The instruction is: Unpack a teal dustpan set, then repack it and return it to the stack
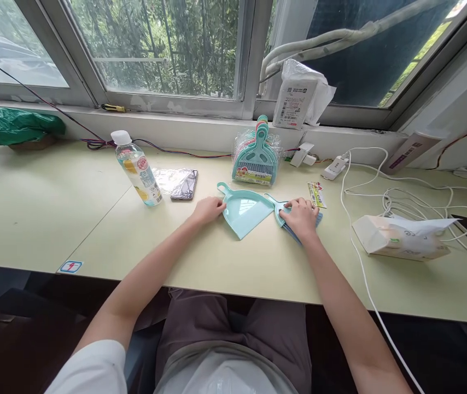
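Observation:
A light teal dustpan (246,210) lies on the table in front of me, its looped handle pointing to the back left. My left hand (209,210) pinches its left rim near the handle. To its right is a matching hand brush (279,214) with blue-grey bristles, lying with its handle tip by the dustpan's edge. My right hand (300,217) grips the brush's head from above and hides much of it. Behind them stands a packaged set of dustpans and brushes (257,156), upright against the window ledge. A printed label card (316,194) lies just past my right hand.
A drink bottle (137,169) and a phone (184,185) beside clear plastic wrap (168,178) are on the left. On the right lie a tissue pack (397,241), tangled white cables (406,202) and a white adapter (334,167). The table's front edge (237,295) is near my lap.

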Demonstrator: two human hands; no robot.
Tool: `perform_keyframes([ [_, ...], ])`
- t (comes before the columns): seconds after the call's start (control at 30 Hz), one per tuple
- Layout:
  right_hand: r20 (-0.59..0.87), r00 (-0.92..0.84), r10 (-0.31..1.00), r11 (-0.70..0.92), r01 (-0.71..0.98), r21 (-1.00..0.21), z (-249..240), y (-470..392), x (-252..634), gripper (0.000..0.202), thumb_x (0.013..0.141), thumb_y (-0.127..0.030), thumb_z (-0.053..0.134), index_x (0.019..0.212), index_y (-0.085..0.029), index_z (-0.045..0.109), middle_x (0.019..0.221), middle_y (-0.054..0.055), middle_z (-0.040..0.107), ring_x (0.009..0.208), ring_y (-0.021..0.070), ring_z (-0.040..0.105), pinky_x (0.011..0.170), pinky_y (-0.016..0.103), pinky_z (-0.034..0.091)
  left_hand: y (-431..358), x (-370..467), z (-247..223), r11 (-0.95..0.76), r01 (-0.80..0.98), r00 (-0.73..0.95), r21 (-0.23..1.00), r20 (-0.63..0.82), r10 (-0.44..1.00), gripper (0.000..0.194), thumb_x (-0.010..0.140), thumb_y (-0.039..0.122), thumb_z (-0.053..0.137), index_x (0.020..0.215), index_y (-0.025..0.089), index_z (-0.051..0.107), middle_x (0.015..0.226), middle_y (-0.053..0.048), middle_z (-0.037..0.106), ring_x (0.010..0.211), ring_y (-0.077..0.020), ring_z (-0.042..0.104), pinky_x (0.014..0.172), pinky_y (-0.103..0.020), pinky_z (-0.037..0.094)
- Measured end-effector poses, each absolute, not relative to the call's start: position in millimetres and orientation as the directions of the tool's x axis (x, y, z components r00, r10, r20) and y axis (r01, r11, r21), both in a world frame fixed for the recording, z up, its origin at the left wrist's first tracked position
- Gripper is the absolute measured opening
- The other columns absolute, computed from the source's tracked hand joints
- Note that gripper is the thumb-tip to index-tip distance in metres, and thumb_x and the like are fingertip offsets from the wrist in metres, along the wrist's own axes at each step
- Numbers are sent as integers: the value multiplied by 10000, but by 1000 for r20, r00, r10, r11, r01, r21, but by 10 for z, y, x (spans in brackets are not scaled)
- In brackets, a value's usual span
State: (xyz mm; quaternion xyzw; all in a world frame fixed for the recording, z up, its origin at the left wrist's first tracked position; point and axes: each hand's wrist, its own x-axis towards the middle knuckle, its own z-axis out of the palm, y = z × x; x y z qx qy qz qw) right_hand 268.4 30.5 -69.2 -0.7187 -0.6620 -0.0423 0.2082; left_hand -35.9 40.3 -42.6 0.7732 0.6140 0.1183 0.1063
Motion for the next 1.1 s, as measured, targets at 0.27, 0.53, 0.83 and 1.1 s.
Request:
perform_keyframes([
  [0.27,456,254,853,-32,898,-440,-601,338,2642,246,772,-394,527,880,-223,666,1025,91,659,1012,288,487,900,460,266,153,-28,-430,-265,875,269,405,48,962,548,933,409,291,526,175,574,609,-47,607,633,-172,544,645,-282,359],
  [0.53,368,-74,927,258,838,-481,-571,96,2172,176,802,-385,571,879,-283,692,1064,26,681,1041,257,535,938,450,278,-27,103,-413,-729,474,713,493,271,647,333,899,410,468,1124,201,596,928,-35,637,792,-143,581,719,-250,434],
  [0.83,273,-252,929,365,758,-541,-569,135,2236,197,801,-406,610,946,-312,707,1142,3,665,1106,270,516,917,450,347,283,-154,-547,-806,586,753,-84,423,504,315,897,250,514,1211,221,523,1110,-78,586,1008,-197,538,855,-319,452],
  [1.1,284,-310,907,417,752,-510,-547,123,2232,194,822,-411,592,932,-311,718,1112,12,677,1066,253,546,926,445,366,210,-122,-533,-820,508,825,-262,420,377,228,924,240,447,1109,204,574,1093,-77,622,976,-179,576,828,-318,449],
])
